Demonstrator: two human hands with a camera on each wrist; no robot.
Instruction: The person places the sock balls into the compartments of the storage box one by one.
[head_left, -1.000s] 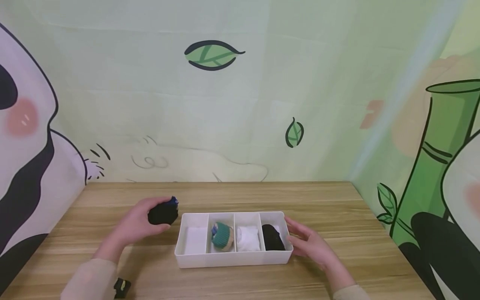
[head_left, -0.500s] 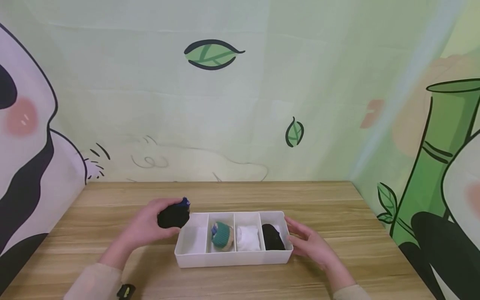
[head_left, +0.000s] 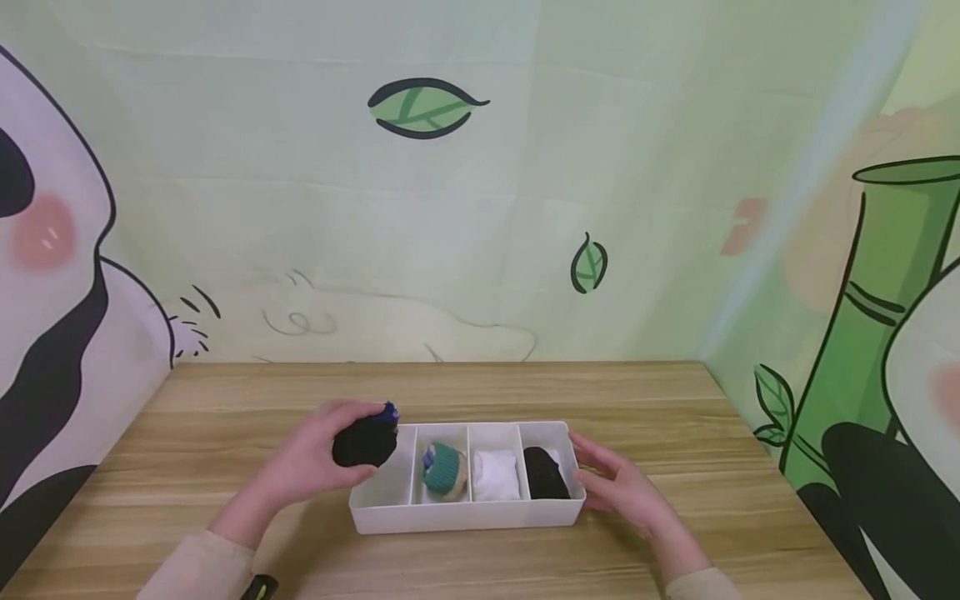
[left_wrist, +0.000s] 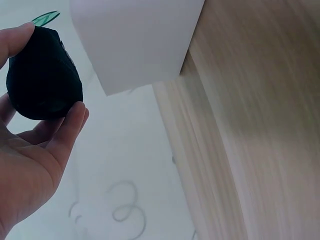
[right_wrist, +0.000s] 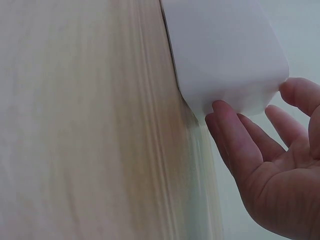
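In the head view my left hand (head_left: 303, 458) holds a rolled-up black sock (head_left: 365, 442) with a blue patch at its top, pinched between thumb and fingers. It overlaps the left end of a white divided box (head_left: 465, 520), over a bare compartment. Moving right, the other compartments hold a teal and beige sock roll (head_left: 444, 472), a white sock roll (head_left: 495, 477) and a black one (head_left: 545, 473). My right hand (head_left: 618, 492) touches the box's right end with extended fingertips, as the right wrist view also shows at the white end wall (right_wrist: 230, 55).
The box stands on a wood-grain table (head_left: 465, 567). Behind it rises a pale green backdrop (head_left: 300, 208) printed with leaves, pandas and bamboo. A small dark object with a yellow mark (head_left: 260, 587) shows beside the left sleeve.
My left hand has carried the black sock rightward and slightly down, from beside the box to over its left end. The right hand and the box stay put.
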